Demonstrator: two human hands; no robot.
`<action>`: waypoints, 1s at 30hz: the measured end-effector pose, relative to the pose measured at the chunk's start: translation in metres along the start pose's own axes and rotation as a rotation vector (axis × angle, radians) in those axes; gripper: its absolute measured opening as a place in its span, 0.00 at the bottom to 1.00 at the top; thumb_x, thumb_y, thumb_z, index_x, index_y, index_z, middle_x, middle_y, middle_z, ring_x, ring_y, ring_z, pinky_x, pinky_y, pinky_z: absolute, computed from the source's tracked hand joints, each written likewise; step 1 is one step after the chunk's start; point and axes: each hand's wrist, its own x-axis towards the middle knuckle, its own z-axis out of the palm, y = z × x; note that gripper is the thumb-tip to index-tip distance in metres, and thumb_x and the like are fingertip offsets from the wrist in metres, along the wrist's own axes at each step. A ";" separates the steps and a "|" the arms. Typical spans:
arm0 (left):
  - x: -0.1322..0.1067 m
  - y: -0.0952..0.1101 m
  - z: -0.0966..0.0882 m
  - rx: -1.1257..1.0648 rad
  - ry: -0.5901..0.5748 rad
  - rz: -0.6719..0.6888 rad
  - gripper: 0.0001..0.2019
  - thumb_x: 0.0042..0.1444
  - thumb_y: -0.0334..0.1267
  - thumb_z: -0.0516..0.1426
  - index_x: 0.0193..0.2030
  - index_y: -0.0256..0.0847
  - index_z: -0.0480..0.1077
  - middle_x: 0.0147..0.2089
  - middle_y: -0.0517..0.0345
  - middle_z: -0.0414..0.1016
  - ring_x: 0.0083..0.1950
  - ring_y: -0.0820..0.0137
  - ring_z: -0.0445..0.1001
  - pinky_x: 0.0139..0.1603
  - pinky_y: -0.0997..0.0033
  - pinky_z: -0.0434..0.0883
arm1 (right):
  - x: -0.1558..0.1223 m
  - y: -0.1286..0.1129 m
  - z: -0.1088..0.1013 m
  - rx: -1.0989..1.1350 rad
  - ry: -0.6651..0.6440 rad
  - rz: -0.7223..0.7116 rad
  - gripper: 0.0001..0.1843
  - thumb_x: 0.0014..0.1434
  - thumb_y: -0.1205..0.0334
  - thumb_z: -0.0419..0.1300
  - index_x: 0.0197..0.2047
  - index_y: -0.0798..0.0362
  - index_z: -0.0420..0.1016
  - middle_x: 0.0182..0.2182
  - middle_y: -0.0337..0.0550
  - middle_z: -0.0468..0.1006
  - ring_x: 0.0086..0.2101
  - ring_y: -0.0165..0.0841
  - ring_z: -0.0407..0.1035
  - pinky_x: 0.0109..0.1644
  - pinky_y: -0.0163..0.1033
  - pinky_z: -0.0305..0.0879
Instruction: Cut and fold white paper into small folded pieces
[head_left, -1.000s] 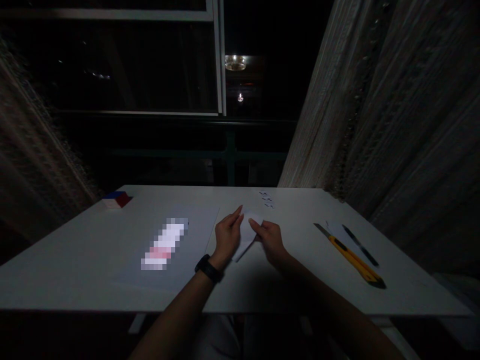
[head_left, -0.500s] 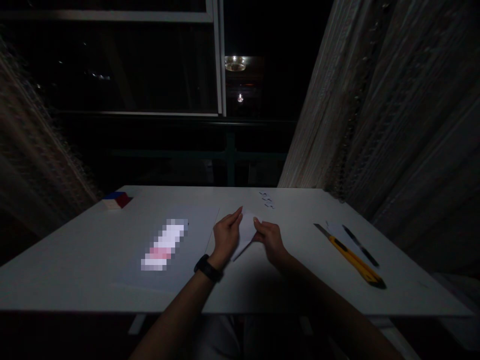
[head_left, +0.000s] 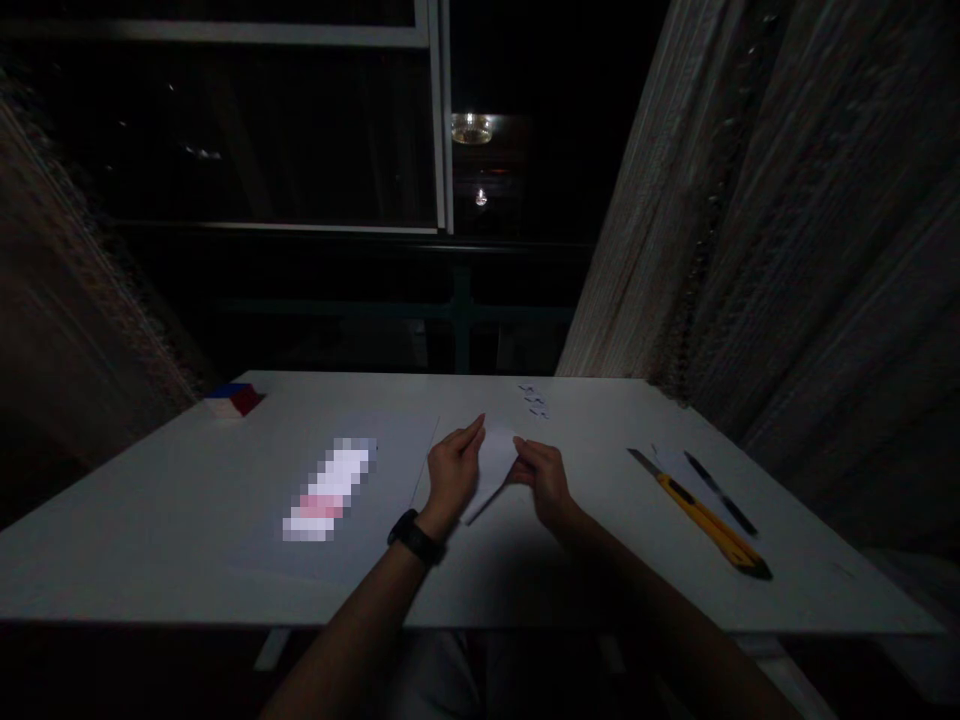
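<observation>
A small white piece of paper [head_left: 493, 468] is held between my two hands, just above the table. My left hand [head_left: 454, 465], with a dark watch at the wrist, is closed on its left edge. My right hand [head_left: 543, 478] pinches the right edge between thumb and fingers. The paper bends up towards the right, and its near edge shows as a curve. To the left lies a larger white sheet [head_left: 255, 550] with a bright, pixelated phone-like screen [head_left: 330, 490] on it.
A yellow utility knife [head_left: 705, 525], blade out, lies at the right beside a black pen [head_left: 721, 493] on paper. Small marked paper pieces [head_left: 534, 401] lie at the back of the white table [head_left: 150, 560]. A coloured cube [head_left: 232, 400] sits back left. Curtains [head_left: 637, 200] hang on both sides.
My right hand has shifted slightly right with its edge of the paper, and more of the paper's face shows. My left hand has stayed almost still.
</observation>
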 end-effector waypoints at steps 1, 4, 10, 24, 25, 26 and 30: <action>0.000 0.000 0.000 -0.002 0.002 -0.002 0.16 0.55 0.41 0.54 0.49 0.41 0.71 0.41 0.53 0.76 0.38 0.69 0.73 0.40 0.72 0.67 | 0.000 0.000 0.000 -0.004 -0.009 -0.002 0.20 0.45 0.47 0.62 0.25 0.58 0.73 0.20 0.42 0.74 0.20 0.32 0.69 0.25 0.38 0.67; 0.000 0.001 0.000 -0.004 0.009 -0.028 0.17 0.54 0.41 0.54 0.50 0.41 0.70 0.43 0.53 0.76 0.40 0.67 0.73 0.43 0.70 0.68 | -0.002 -0.002 0.002 -0.009 0.002 -0.018 0.21 0.45 0.46 0.61 0.27 0.58 0.73 0.19 0.42 0.74 0.20 0.33 0.69 0.24 0.36 0.66; 0.000 0.001 0.001 -0.038 -0.015 -0.039 0.16 0.54 0.42 0.54 0.49 0.41 0.71 0.46 0.53 0.75 0.45 0.66 0.73 0.45 0.69 0.67 | -0.002 -0.004 0.005 0.008 0.076 -0.057 0.21 0.44 0.45 0.62 0.26 0.58 0.72 0.18 0.41 0.73 0.19 0.32 0.68 0.22 0.35 0.64; 0.003 -0.009 0.005 -0.193 -0.090 -0.111 0.16 0.53 0.43 0.55 0.47 0.40 0.72 0.44 0.52 0.76 0.43 0.66 0.73 0.42 0.70 0.68 | 0.003 -0.003 -0.001 0.070 0.097 -0.018 0.22 0.47 0.44 0.60 0.34 0.56 0.72 0.25 0.44 0.77 0.28 0.36 0.72 0.28 0.36 0.66; 0.003 -0.010 0.006 -0.209 -0.090 -0.115 0.17 0.53 0.43 0.55 0.47 0.40 0.72 0.44 0.52 0.76 0.43 0.65 0.73 0.42 0.69 0.68 | 0.003 -0.003 -0.001 0.072 0.096 -0.016 0.22 0.47 0.44 0.60 0.34 0.56 0.72 0.25 0.45 0.77 0.28 0.36 0.72 0.28 0.36 0.66; 0.004 -0.010 0.006 -0.214 -0.089 -0.114 0.17 0.52 0.43 0.56 0.47 0.40 0.72 0.44 0.52 0.76 0.43 0.65 0.73 0.43 0.69 0.68 | 0.003 -0.004 -0.001 0.072 0.097 -0.016 0.22 0.47 0.45 0.60 0.34 0.56 0.72 0.25 0.45 0.77 0.28 0.36 0.72 0.28 0.36 0.66; 0.004 -0.008 0.006 -0.202 -0.092 -0.106 0.17 0.52 0.42 0.56 0.47 0.40 0.72 0.44 0.52 0.76 0.44 0.65 0.73 0.44 0.69 0.68 | 0.002 -0.005 0.000 0.065 0.110 -0.019 0.22 0.47 0.44 0.60 0.33 0.56 0.72 0.26 0.46 0.78 0.28 0.37 0.72 0.27 0.36 0.65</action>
